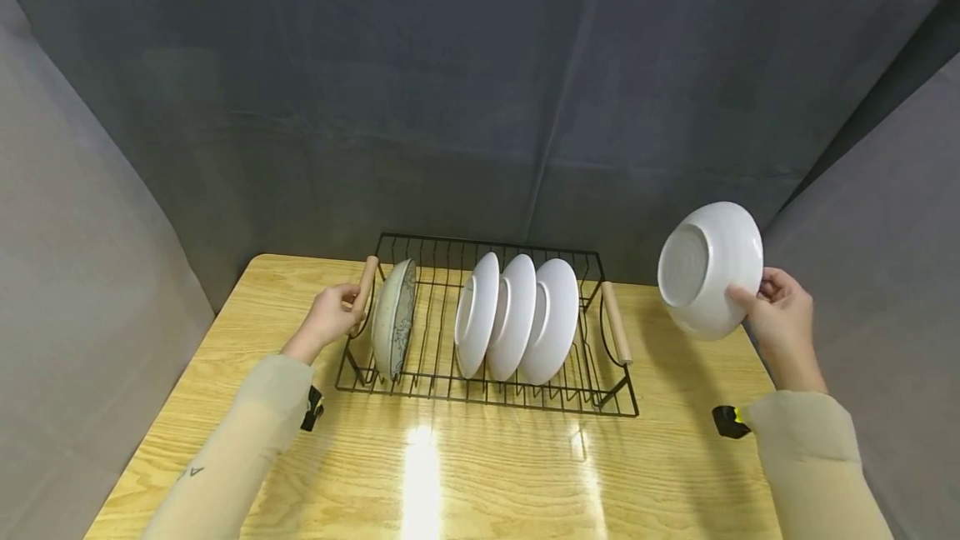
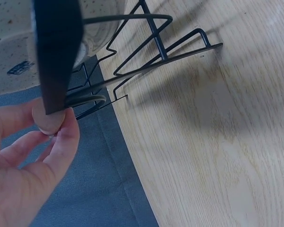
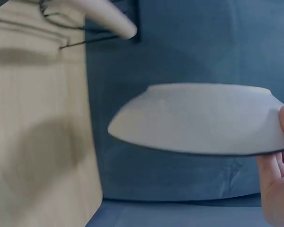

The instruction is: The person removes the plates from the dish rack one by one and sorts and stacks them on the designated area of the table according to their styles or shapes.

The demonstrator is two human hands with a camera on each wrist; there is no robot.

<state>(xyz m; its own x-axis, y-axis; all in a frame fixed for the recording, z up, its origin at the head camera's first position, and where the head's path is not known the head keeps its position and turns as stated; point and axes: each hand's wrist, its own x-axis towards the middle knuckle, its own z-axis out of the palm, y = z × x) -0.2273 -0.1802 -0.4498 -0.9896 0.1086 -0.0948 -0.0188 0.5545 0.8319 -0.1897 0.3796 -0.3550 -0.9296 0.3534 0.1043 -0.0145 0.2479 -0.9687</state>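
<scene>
My left hand (image 1: 330,319) pinches the left wooden handle (image 1: 366,282) of a black wire dish rack (image 1: 487,402). In the left wrist view, thumb and fingers close round the end of that handle. To the right of the rack, my right hand (image 1: 783,323) holds a white bowl (image 1: 723,265) by its rim, raised above the table and tilted so its foot shows. The right wrist view has the bowl (image 3: 199,120) side-on, with a dark rim line. A speckled bowl (image 1: 386,323) with a patterned inside stands on edge beside the left handle. Three white plates (image 1: 480,323) lean upright around the rack's middle.
The rack stands on a light wooden table (image 1: 480,473), near its back edge. Its right wooden handle (image 1: 617,323) lies between the plates and the raised bowl. A dark grey cloth (image 1: 375,107) hangs behind, with lighter panels (image 1: 82,232) at the sides.
</scene>
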